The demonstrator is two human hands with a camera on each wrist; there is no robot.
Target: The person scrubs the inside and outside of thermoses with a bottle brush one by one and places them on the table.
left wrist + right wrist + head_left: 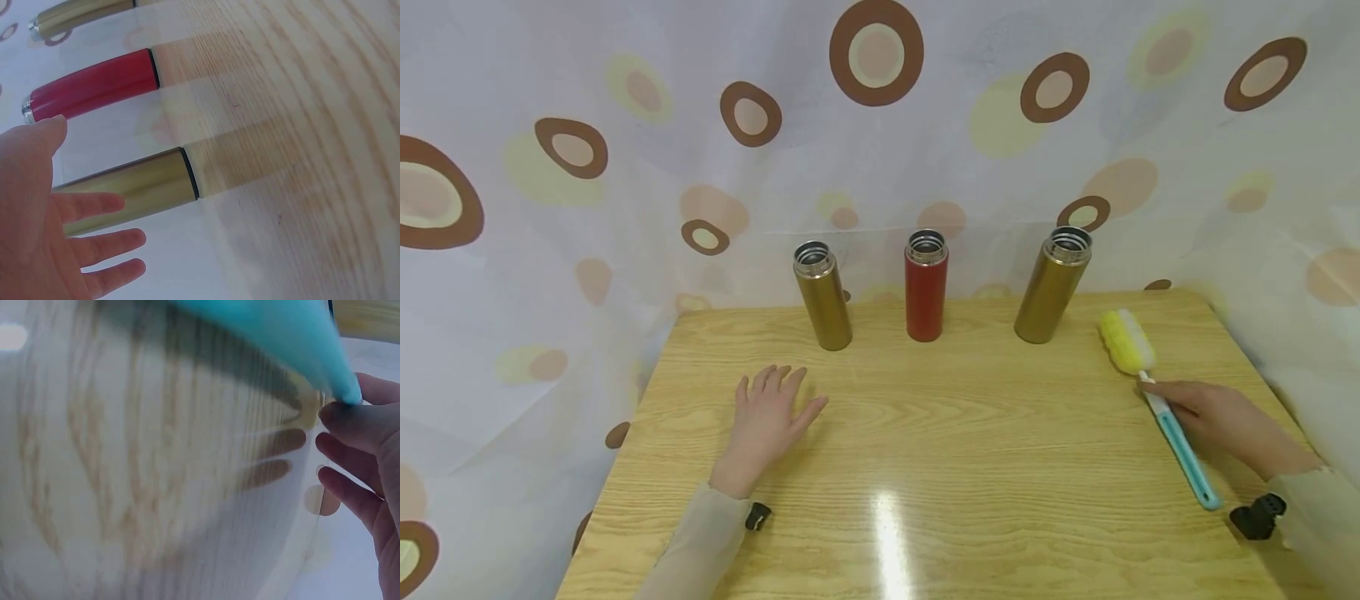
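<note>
My right hand (1225,417) pinches a bottle brush by the white upper part of its handle, between thumb and index finger. The brush has a yellow-and-white sponge head (1126,342) pointing toward the back and a turquoise grip (1183,454) slanting toward me; that grip looms large in the right wrist view. Over the left part of the table is my left hand (767,425), fingers spread and holding nothing. The left gold bottle (825,304) is nearest to it. A red bottle (926,296) and another gold bottle (1048,292) stand upright to the right, all three without lids.
The wooden table (970,467) has a bright light reflection near its front. A patterned cloth (880,167) with brown rings hangs close behind the bottles and along both sides. Small black devices (1258,517) are worn at the wrists.
</note>
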